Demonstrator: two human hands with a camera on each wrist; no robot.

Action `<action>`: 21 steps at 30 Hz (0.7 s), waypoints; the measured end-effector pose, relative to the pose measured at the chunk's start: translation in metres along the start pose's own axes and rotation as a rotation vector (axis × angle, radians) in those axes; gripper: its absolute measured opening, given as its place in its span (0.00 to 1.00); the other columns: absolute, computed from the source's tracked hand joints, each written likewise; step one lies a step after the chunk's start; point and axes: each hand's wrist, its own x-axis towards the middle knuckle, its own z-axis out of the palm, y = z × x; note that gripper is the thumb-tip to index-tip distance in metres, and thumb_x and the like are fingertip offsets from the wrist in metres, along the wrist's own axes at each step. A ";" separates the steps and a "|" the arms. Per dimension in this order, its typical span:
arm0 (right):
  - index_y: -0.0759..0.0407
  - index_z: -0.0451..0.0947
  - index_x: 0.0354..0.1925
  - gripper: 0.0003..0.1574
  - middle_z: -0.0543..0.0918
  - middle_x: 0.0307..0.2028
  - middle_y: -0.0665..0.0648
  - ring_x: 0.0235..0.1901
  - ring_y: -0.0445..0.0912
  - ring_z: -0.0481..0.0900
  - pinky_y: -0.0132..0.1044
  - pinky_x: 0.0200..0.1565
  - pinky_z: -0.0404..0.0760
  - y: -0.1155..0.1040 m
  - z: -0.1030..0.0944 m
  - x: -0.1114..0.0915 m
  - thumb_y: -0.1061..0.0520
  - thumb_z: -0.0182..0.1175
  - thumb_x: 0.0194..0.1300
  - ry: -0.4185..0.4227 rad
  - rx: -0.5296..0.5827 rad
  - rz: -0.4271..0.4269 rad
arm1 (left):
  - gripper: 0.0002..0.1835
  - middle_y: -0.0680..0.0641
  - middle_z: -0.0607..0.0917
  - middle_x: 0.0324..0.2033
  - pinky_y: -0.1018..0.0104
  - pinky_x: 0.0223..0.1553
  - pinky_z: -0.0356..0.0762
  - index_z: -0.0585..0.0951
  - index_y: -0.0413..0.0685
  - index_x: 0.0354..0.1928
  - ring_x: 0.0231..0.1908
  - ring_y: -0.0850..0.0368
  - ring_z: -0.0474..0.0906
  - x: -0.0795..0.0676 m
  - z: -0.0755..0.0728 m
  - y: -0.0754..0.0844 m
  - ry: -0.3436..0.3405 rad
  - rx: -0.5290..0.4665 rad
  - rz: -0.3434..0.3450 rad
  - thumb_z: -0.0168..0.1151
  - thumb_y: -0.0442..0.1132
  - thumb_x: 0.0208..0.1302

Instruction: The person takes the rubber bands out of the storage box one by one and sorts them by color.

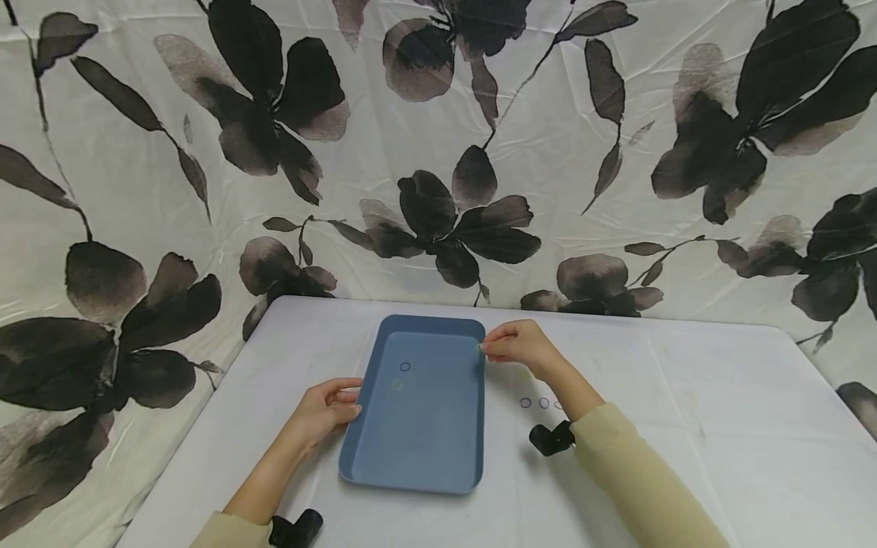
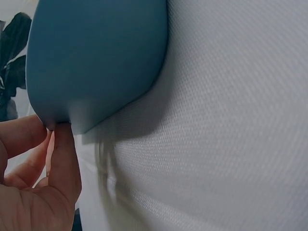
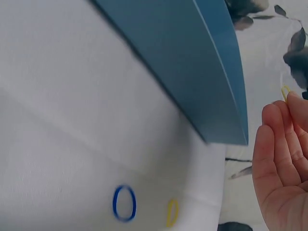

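A blue rectangular tray (image 1: 418, 449) lies on the white-covered table. My left hand (image 1: 322, 411) touches its left side, thumb and fingers against the outer edge; in the left wrist view the fingertips meet the tray's wall (image 2: 106, 53). Between thumb and fingertips my right hand (image 1: 524, 346) pinches a small yellow rubber band (image 3: 285, 91), just at the tray's right rim. Inside the tray are a dark rubber band (image 1: 405, 367) and a yellowish one.
Right of the tray lie a blue rubber band (image 3: 124, 203), a yellow rubber band (image 3: 172, 212) and a purple-looking one (image 1: 544, 403). Another is partly hidden by the right forearm. A floral cloth (image 1: 425, 137) hangs behind the table. Black wrist devices (image 1: 551, 439) sit by both sleeves.
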 end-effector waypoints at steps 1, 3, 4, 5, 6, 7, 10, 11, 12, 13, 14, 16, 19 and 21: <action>0.74 0.79 0.37 0.11 0.84 0.27 0.56 0.27 0.43 0.82 0.43 0.40 0.80 0.000 -0.002 -0.001 0.67 0.65 0.55 0.003 -0.005 0.006 | 0.26 0.37 0.77 0.42 0.66 0.34 0.77 0.69 0.29 0.59 0.34 0.58 0.77 0.000 0.000 0.000 0.000 0.000 -0.001 0.58 0.22 0.56; 0.74 0.79 0.37 0.11 0.84 0.27 0.57 0.27 0.42 0.81 0.42 0.40 0.81 0.002 -0.006 -0.001 0.67 0.65 0.55 0.009 -0.012 0.019 | 0.26 0.37 0.77 0.42 0.66 0.34 0.78 0.69 0.29 0.59 0.34 0.58 0.77 0.001 0.001 0.000 0.000 -0.002 -0.004 0.58 0.22 0.56; 0.74 0.79 0.38 0.11 0.84 0.27 0.56 0.27 0.42 0.81 0.42 0.40 0.81 0.003 -0.008 -0.002 0.67 0.64 0.55 0.010 -0.020 0.024 | 0.26 0.37 0.77 0.42 0.66 0.34 0.78 0.69 0.29 0.59 0.34 0.58 0.77 0.001 0.001 0.001 0.001 -0.004 -0.006 0.58 0.21 0.56; 0.74 0.79 0.38 0.11 0.84 0.27 0.56 0.27 0.42 0.81 0.41 0.39 0.81 0.004 -0.010 -0.002 0.67 0.64 0.56 0.013 -0.025 0.028 | 0.26 0.37 0.77 0.42 0.66 0.34 0.78 0.69 0.29 0.59 0.34 0.58 0.77 0.001 0.001 0.001 0.002 -0.004 -0.006 0.58 0.21 0.56; 0.74 0.79 0.38 0.11 0.84 0.28 0.56 0.27 0.42 0.81 0.41 0.39 0.81 0.004 -0.012 -0.002 0.66 0.64 0.56 0.015 -0.028 0.032 | 0.26 0.37 0.77 0.42 0.66 0.34 0.78 0.69 0.30 0.59 0.34 0.58 0.78 0.001 0.002 0.001 0.004 -0.007 -0.007 0.58 0.21 0.56; 0.74 0.79 0.38 0.11 0.84 0.28 0.56 0.28 0.42 0.81 0.41 0.39 0.81 0.005 -0.013 -0.002 0.66 0.64 0.56 0.018 -0.027 0.036 | 0.26 0.37 0.77 0.42 0.66 0.34 0.78 0.69 0.30 0.59 0.35 0.58 0.78 0.001 0.002 0.001 0.003 -0.007 -0.007 0.58 0.21 0.56; 0.74 0.79 0.37 0.11 0.84 0.28 0.56 0.28 0.42 0.81 0.40 0.40 0.81 0.008 -0.018 -0.004 0.66 0.64 0.56 0.020 -0.017 0.044 | 0.26 0.37 0.77 0.43 0.66 0.34 0.78 0.69 0.30 0.59 0.35 0.58 0.78 0.001 0.002 0.001 0.000 -0.005 -0.007 0.58 0.22 0.56; 0.73 0.79 0.37 0.10 0.84 0.28 0.56 0.28 0.42 0.81 0.39 0.40 0.81 0.009 -0.020 -0.004 0.66 0.64 0.56 0.018 -0.016 0.046 | 0.26 0.37 0.76 0.43 0.66 0.34 0.78 0.69 0.30 0.59 0.35 0.58 0.78 0.001 0.001 0.001 0.000 -0.004 -0.008 0.58 0.22 0.56; 0.73 0.79 0.37 0.10 0.84 0.29 0.56 0.29 0.42 0.82 0.39 0.39 0.81 0.010 -0.022 -0.005 0.66 0.64 0.57 0.015 -0.015 0.047 | 0.26 0.37 0.77 0.43 0.66 0.34 0.78 0.69 0.29 0.59 0.35 0.58 0.78 0.001 0.001 0.001 0.000 -0.006 -0.009 0.58 0.22 0.56; 0.73 0.79 0.37 0.10 0.84 0.29 0.56 0.29 0.42 0.82 0.38 0.39 0.81 0.011 -0.023 -0.005 0.66 0.64 0.57 0.017 -0.014 0.051 | 0.26 0.37 0.77 0.43 0.66 0.34 0.78 0.69 0.29 0.59 0.35 0.58 0.78 0.001 0.001 0.000 -0.002 -0.008 -0.009 0.58 0.22 0.56; 0.72 0.79 0.37 0.09 0.84 0.28 0.55 0.29 0.42 0.81 0.37 0.38 0.81 0.012 -0.025 -0.006 0.66 0.64 0.56 0.021 -0.018 0.055 | 0.26 0.37 0.77 0.43 0.66 0.34 0.78 0.68 0.29 0.59 0.34 0.58 0.78 0.001 0.001 0.000 -0.003 -0.010 -0.009 0.58 0.22 0.56; 0.71 0.79 0.37 0.09 0.85 0.29 0.55 0.29 0.42 0.81 0.36 0.38 0.81 0.014 -0.028 -0.007 0.66 0.64 0.57 0.023 -0.031 0.057 | 0.27 0.36 0.77 0.43 0.67 0.34 0.78 0.68 0.29 0.59 0.34 0.58 0.78 0.001 0.001 0.000 -0.004 -0.014 -0.007 0.59 0.22 0.56; 0.71 0.80 0.36 0.09 0.84 0.28 0.55 0.29 0.42 0.81 0.36 0.37 0.80 0.017 -0.033 -0.008 0.66 0.64 0.56 0.035 -0.032 0.064 | 0.27 0.36 0.77 0.43 0.67 0.34 0.78 0.68 0.29 0.60 0.34 0.58 0.78 0.001 0.001 -0.001 -0.006 -0.017 -0.003 0.59 0.22 0.56; 0.71 0.79 0.36 0.09 0.84 0.28 0.54 0.29 0.42 0.81 0.36 0.37 0.80 0.018 -0.037 -0.008 0.66 0.64 0.56 0.033 -0.039 0.057 | 0.27 0.36 0.77 0.43 0.67 0.33 0.78 0.68 0.29 0.59 0.34 0.58 0.78 0.001 0.001 0.000 -0.005 -0.016 -0.001 0.59 0.22 0.56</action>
